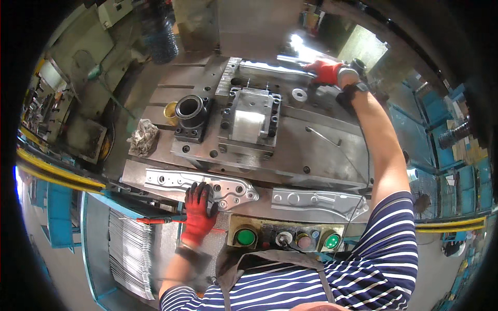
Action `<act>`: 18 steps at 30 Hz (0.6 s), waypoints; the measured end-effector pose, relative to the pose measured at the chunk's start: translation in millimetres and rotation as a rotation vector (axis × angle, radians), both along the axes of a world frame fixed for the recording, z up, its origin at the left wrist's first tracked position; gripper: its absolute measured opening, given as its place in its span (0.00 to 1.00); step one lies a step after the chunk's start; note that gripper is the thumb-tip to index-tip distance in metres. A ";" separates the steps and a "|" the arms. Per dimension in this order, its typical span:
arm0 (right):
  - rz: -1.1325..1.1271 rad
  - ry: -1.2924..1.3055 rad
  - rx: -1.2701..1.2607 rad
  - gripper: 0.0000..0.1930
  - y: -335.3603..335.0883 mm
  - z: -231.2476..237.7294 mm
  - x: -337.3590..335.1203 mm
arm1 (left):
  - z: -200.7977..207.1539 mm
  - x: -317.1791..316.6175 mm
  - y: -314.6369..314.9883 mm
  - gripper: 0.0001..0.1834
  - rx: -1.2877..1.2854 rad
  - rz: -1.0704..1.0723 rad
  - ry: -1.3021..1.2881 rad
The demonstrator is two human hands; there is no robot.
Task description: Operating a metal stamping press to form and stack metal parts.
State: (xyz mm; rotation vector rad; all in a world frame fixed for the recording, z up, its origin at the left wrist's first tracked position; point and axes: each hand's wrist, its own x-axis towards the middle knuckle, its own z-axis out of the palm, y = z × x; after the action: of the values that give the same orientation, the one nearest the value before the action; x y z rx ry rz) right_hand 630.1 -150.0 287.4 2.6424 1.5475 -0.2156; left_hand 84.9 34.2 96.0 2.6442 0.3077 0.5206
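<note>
My left hand (pixel 198 213), in a red glove with dark fingertips, lies with its fingers stretched over the lower edge of a stamped metal bracket (pixel 237 194). The bracket is long and silvery, with several round holes. A thin red-handled tool (pixel 155 221) lies beside that wrist; part of it is hidden by the hand. My right hand (pixel 327 72), also in a red glove, reaches to the far right of the press bed. Its fingers are closed at the end of a long shiny metal strip (pixel 277 69). A second stamped bracket (pixel 311 202) rests on the front ledge.
A die block (pixel 251 116) with upright pins stands mid-bed. Left of it are a black cylindrical post (pixel 191 111) and a crumpled rag (pixel 143 138). A hex key (pixel 324 136) and a washer (pixel 299 95) lie rightward. The button panel (pixel 267 237) is nearest; stacked parts (pixel 129 254) fill a bin.
</note>
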 end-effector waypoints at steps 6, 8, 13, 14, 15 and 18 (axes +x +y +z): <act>-0.223 -0.234 -0.082 0.34 -14.6 16.6 -83.2 | 2.0 -3.1 -23.0 0.23 -0.113 -0.047 -0.015; -0.255 -0.207 0.041 0.34 -54.7 24.8 -117.2 | -4.2 -18.1 -34.5 0.20 -0.115 -0.012 0.060; -0.261 -0.342 0.330 0.34 -212.9 7.7 -190.8 | -58.2 -73.2 -53.4 0.16 -0.371 0.173 0.186; -0.264 -0.344 0.436 0.33 -253.0 -2.0 -210.9 | -60.0 -78.8 -57.7 0.17 -0.471 0.260 0.261; -0.308 -0.297 0.602 0.32 -288.5 -13.7 -239.6 | -61.5 -84.9 -61.9 0.18 -0.569 0.353 0.341; -0.669 -0.170 0.776 0.28 -375.5 -67.4 -322.5 | -93.2 -107.2 -66.8 0.21 -0.794 0.329 0.368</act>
State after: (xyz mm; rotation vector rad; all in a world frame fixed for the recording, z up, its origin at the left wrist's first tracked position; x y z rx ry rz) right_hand 307.6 -525.5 220.0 3.5487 0.7110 0.7047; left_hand -22.2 -32.7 2.8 1.8927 0.8670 -0.0242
